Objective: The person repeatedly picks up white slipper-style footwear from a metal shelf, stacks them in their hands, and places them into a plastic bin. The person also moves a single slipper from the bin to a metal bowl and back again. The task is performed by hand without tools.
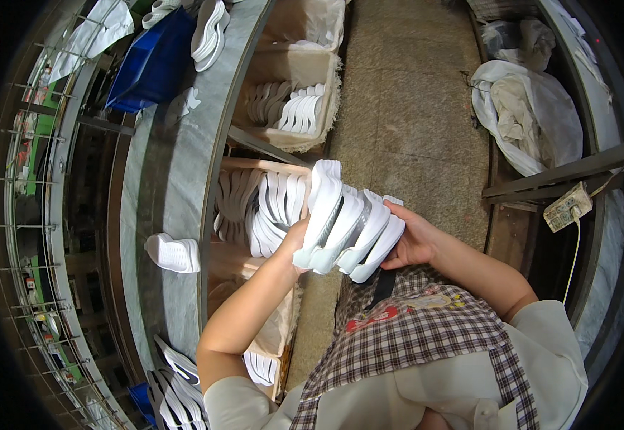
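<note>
Between my two hands is a row of several white shoe soles [355, 228], pressed together side by side in front of my apron. My left hand [295, 242] grips the row's left end, its fingers mostly hidden behind the soles. At the opposite end, my right hand [414, 240] is closed around the last sole, thumb on top and fingers beneath. Just beyond my left hand, more white soles [277, 208] stand packed in a cloth-lined bin [269, 165].
A grey work table [172, 161] along the left carries a white sole pair [174, 253], a blue bin [151, 64] and more soles [176, 401]. Another lined bin [331, 100] holds soles farther off. At right are a white sack [559, 107] and a power socket [568, 208] with cable.
</note>
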`<state>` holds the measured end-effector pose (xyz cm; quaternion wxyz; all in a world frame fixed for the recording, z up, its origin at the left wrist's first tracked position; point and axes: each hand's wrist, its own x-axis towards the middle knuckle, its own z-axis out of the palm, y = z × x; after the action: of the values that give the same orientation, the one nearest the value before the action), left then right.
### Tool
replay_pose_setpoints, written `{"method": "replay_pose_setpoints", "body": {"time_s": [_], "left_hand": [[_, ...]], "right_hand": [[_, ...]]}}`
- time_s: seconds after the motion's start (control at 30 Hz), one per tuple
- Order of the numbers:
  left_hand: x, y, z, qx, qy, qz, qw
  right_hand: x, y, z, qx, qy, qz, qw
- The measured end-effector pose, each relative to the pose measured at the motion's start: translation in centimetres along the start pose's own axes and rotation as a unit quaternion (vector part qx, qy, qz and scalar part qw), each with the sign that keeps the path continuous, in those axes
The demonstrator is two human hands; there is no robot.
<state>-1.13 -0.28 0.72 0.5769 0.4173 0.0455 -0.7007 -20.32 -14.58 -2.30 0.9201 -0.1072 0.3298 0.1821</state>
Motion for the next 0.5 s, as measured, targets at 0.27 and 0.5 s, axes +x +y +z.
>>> {"method": "replay_pose_setpoints", "body": {"time_s": [0.27, 0.5], "left_hand": [[0.11, -0.50, 0.19, -0.011, 0.016, -0.010, 1.000], [0.15, -0.95, -0.80, -0.034, 0.031, -0.033, 0.998]], "right_hand": [[0.00, 0.47, -0.31, 0.006, -0.001, -0.004, 1.000], [0.29, 1.01, -0.72, 0.001, -0.002, -0.007, 1.000]]}}
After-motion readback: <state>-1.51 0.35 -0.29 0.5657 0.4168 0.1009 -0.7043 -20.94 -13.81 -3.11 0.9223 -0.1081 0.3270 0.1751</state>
